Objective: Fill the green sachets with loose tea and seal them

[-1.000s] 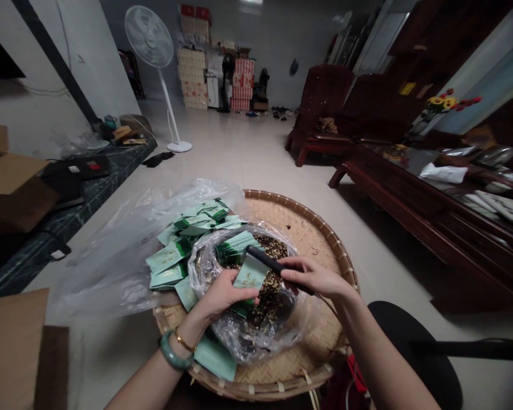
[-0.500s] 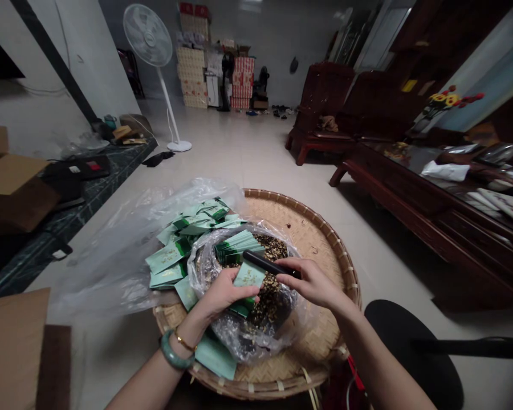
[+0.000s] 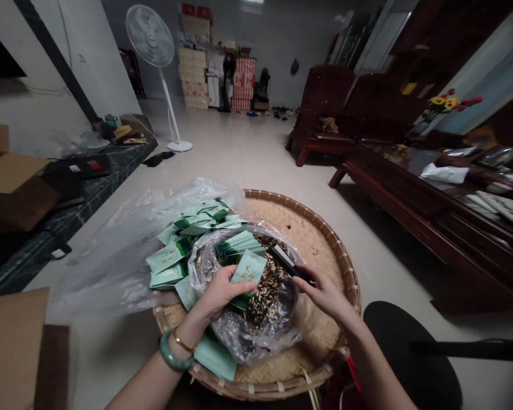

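My left hand (image 3: pixel 222 290) pinches a light green packet (image 3: pixel 248 267) with gold print, held tilted over an open clear plastic bag (image 3: pixel 282 336). In my right hand (image 3: pixel 320 290) is a slim black handheld bag sealer (image 3: pixel 284 259) with a pale strip along it, a little to the right of the packet and apart from it. Below both hands, the bag holds dark and golden dried loose material (image 3: pixel 263 310). A fanned stack of green packets (image 3: pixel 239 245) lies in the bag's far left part. More green packets (image 3: pixel 169 256) are heaped to its left.
Everything rests on a round woven bamboo tray (image 3: pixel 325 236). Clear plastic sheeting (image 3: pixel 111 262) spreads off its left side. A black round stand base (image 3: pixel 410 353) is at the right, cardboard boxes (image 3: pixel 12 347) at the left, and a dark wooden table (image 3: pixel 393 199) stands further right.
The bag sealer has moved right and away from the packet's top edge, turning so its pale strip shows. My left hand still holds the packet, shifted slightly left.
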`<state>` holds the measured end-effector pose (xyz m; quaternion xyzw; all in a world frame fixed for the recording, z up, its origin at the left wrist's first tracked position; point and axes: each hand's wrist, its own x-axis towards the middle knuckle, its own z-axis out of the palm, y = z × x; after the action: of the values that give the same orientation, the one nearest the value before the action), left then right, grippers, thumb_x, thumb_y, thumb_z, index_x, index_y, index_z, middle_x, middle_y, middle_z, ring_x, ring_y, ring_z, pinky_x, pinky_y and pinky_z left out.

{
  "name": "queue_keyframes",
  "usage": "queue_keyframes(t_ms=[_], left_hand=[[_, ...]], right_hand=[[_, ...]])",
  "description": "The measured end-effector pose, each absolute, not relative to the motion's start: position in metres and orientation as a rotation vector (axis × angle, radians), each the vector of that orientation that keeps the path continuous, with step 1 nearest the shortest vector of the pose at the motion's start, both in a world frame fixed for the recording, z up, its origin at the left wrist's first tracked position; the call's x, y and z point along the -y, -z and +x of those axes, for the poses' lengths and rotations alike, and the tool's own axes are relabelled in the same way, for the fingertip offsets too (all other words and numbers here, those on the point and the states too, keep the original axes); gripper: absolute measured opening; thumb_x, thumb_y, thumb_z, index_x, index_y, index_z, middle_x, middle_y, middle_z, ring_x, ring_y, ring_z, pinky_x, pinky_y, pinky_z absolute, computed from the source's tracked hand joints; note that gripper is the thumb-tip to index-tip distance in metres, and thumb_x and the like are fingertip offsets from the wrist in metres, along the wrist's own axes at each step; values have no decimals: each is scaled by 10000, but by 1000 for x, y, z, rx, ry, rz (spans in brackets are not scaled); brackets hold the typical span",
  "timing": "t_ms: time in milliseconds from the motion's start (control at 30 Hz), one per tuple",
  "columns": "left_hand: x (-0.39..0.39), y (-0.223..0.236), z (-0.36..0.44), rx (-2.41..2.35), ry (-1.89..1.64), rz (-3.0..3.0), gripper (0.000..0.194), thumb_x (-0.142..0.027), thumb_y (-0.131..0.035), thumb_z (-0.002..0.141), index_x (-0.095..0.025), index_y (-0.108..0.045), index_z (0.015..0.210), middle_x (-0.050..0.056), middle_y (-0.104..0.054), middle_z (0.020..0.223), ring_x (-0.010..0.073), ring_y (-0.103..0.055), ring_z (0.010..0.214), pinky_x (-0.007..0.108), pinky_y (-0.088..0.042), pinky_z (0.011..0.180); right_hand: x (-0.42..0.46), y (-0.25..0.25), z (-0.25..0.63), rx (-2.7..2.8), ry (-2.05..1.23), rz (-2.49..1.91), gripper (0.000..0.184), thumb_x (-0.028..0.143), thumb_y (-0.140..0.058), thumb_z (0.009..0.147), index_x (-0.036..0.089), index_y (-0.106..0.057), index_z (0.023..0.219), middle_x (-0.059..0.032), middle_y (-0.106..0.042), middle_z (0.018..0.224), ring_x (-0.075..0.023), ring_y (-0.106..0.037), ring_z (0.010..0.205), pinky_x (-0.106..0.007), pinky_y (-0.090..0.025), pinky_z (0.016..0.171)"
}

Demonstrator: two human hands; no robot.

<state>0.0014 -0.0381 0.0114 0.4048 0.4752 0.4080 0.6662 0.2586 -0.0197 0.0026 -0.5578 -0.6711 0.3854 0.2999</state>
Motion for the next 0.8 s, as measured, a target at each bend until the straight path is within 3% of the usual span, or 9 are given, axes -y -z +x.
queue_keyframes(t_ms=[100, 167, 333, 433, 500, 567, 667, 800], left_hand=[[39, -9, 1, -1103, -950, 988, 414, -351, -823, 575, -95, -681, 868, 60, -725, 733, 174, -647, 659, 254, -489, 628], [40, -10, 2, -1122, -948, 1059, 419, -342, -814, 580, -96, -687, 895, 59, -725, 769, 181, -640, 685, 265, -489, 653], [44, -15, 11, -1133, -897, 1237, 408, -316, -788, 592, -106, -695, 929, 43, -715, 849, 186, -618, 744, 284, -475, 720], [45, -17, 13, -1135, -920, 1274, 409, -305, -782, 585, -112, -693, 935, 37, -701, 838, 184, -604, 745, 277, -470, 704], [44, -19, 11, -1136, -994, 1266, 383, -338, -757, 618, -125, -691, 929, 34, -693, 832, 179, -596, 745, 267, -467, 687], [42, -19, 8, -1168, -1053, 1287, 286, -389, -698, 685, -129, -695, 806, 20, -664, 730, 160, -569, 684, 248, -448, 635], [43, -17, 5, -1247, -1099, 1369, 327, -419, -617, 762, -135, -648, 602, -7, -557, 562, 129, -488, 574, 228, -387, 549], [49, -11, 6, -1239, -1133, 1399, 369, -413, -550, 819, -139, -638, 588, -14, -512, 539, 116, -446, 539, 225, -352, 515]], right_hand=[[30, 10, 261, 1974, -666, -1591, 361, 379, -595, 781, 142, -662, 1045, -151, -701, 984, -308, -635, 906, -460, -502, 809], [35, 8, 254, 1983, -608, -1596, 340, 376, -592, 787, 147, -675, 1024, -148, -705, 955, -311, -628, 902, -461, -497, 811], [31, -18, 207, 1610, -924, -1326, 338, 416, -574, 832, 188, -663, 1065, -92, -701, 983, -211, -646, 819, -316, -520, 704], [26, -26, 181, 1517, -1013, -1201, 186, 359, -667, 757, 176, -695, 775, -45, -685, 748, -177, -621, 691, -269, -496, 624], [26, -27, 172, 1532, -1004, -1162, 183, 325, -676, 751, 173, -671, 650, -27, -654, 658, -158, -591, 637, -252, -464, 587], [28, -26, 169, 1568, -994, -1129, 183, 312, -671, 760, 173, -673, 641, -22, -644, 642, -148, -574, 622, -244, -440, 572], [34, -26, 170, 1616, -1019, -1121, 184, 309, -657, 773, 171, -683, 653, -22, -640, 636, -143, -565, 613, -240, -425, 560], [38, -24, 174, 1652, -1112, -1120, 161, 296, -648, 775, 177, -716, 691, -32, -666, 676, -151, -585, 637, -251, -450, 582]])
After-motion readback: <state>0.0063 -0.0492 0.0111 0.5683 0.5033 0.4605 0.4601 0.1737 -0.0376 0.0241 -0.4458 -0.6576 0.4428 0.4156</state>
